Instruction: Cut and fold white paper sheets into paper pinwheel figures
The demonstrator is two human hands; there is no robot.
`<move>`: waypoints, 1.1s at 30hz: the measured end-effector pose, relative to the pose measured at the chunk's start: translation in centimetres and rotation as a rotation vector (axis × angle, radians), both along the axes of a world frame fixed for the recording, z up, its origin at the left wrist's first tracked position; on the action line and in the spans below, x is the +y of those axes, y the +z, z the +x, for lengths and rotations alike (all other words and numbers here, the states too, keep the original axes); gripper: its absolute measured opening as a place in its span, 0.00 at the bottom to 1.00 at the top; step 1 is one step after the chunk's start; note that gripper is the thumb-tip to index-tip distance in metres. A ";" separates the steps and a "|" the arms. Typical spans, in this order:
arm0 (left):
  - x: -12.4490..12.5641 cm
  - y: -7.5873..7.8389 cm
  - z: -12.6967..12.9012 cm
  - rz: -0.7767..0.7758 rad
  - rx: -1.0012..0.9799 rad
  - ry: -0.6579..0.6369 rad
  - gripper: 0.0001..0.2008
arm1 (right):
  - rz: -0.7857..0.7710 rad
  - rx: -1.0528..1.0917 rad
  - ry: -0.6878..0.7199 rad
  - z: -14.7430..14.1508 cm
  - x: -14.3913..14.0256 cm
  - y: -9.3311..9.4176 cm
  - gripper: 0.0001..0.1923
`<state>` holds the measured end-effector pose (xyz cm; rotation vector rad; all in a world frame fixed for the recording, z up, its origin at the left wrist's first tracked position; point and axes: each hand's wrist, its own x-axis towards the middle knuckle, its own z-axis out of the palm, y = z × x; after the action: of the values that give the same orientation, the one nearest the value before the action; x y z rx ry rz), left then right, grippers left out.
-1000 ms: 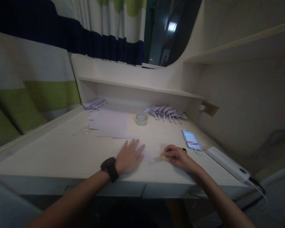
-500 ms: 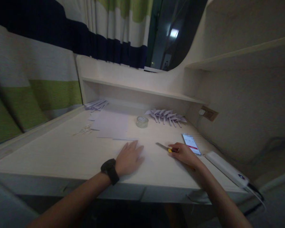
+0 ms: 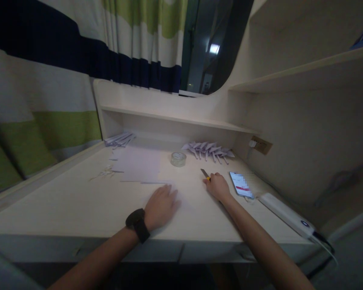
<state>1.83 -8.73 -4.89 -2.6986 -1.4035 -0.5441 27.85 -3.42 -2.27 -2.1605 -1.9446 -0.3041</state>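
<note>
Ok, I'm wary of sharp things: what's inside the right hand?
In the right hand is a knife: its blade and a bit of yellow show. The hand covers the rest, which can't be seen.

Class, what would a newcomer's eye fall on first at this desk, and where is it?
Probably the curtain, boldly banded in green, white and navy, across the upper left. Next, perhaps, the cutter in the right hand, its bare blade pointing toward the back. The lit phone glows just right of that hand.

Blk watch (image 3: 138,224) on my L wrist (image 3: 149,221), w/ dark rnd case (image 3: 135,218) & wide strap (image 3: 143,233); hands (image 3: 161,206) & forearms (image 3: 255,235) bare.
</note>
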 end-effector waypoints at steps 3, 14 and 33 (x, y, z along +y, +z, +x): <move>-0.2 0.1 0.1 0.012 -0.015 0.020 0.26 | -0.036 -0.018 -0.052 0.3 -0.7 0.1 0.25; 5.1 6.3 -1.9 -0.032 -0.415 -0.010 0.30 | 0.232 -0.164 0.493 -1.7 -3.2 2.2 0.08; 4.8 7.3 0.4 -0.770 -0.753 -0.302 0.11 | 0.516 0.829 0.514 -3.8 -7.3 2.8 0.09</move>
<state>2.27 -3.97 2.44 -3.5682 -1.5811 -1.4194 24.03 -10.76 0.50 -1.1273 -1.5900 0.1554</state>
